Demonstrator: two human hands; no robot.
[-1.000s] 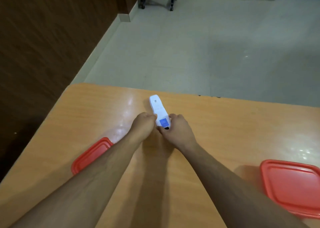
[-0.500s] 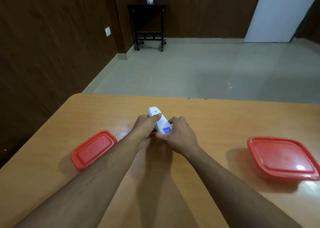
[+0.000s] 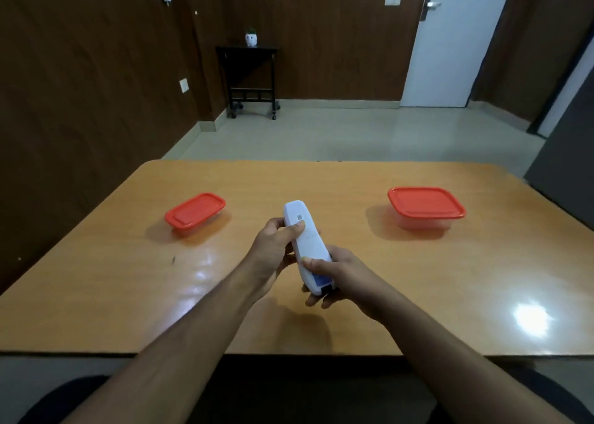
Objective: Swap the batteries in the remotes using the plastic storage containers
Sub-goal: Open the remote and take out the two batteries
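Both hands hold one white remote (image 3: 305, 243) at the centre of the frame, raised above the wooden table (image 3: 385, 263). The left hand (image 3: 273, 246) grips its upper half, fingers wrapped behind the body and the thumb lying across the back face just below a small printed code label. The right hand (image 3: 340, 275) holds the lower end, thumb pressed on the back and fingers curled underneath; their tips show below the remote's bottom edge. Neither hand is spread open; both are closed around the remote.

The remote is turned back side up, slim and slightly curved, its long axis running from upper left to lower right. A seam crosses the back between the two thumbs. A blue patch and a dark opening show at the lower end.

Two clear plastic storage containers stand on the table, each closed with a red lid. The smaller container (image 3: 195, 210) sits left of centre; the larger container (image 3: 426, 206) sits right of centre. Both lie well apart from the hands. Their contents cannot be determined from this view.
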